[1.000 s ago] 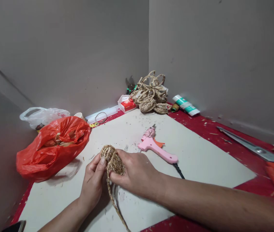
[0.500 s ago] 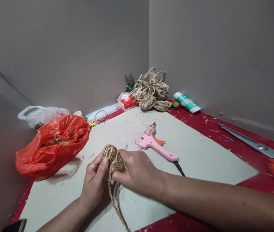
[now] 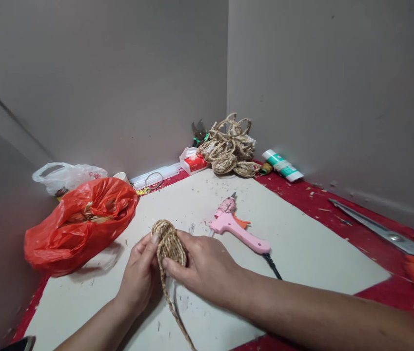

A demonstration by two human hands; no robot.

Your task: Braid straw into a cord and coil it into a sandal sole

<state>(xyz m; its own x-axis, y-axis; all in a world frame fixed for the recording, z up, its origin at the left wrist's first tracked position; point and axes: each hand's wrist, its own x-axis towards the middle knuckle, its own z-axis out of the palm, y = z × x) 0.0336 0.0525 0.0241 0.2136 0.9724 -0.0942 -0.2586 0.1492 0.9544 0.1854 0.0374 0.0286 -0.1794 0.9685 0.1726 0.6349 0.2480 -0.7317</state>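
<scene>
A coiled piece of braided straw rope (image 3: 172, 246) is held between both hands above the white board (image 3: 302, 239). My left hand (image 3: 139, 268) pinches its left side, with the thumb on the upper coil. On the right side, my right hand (image 3: 203, 261) grips it with thumb and fingers. A loose tail of the rope (image 3: 172, 309) hangs from the coil toward the bottom edge of the view. To the right of the hands lies a pink glue gun (image 3: 241, 231) with an orange trigger and a black cord. The fingers behind the coil are partly hidden.
At left sits a red plastic bag (image 3: 82, 234) of straw, with a white bag (image 3: 69, 175) behind it. A heap of braided rope (image 3: 230, 151), pruning shears (image 3: 199, 132) and a red-white box (image 3: 193, 162) stand in the far corner. Large scissors (image 3: 393, 236) lie at right.
The coil has turned between my hands and shows more of its braided face. My right thumb has moved slightly down and left along it. The whole view has shifted a little.
</scene>
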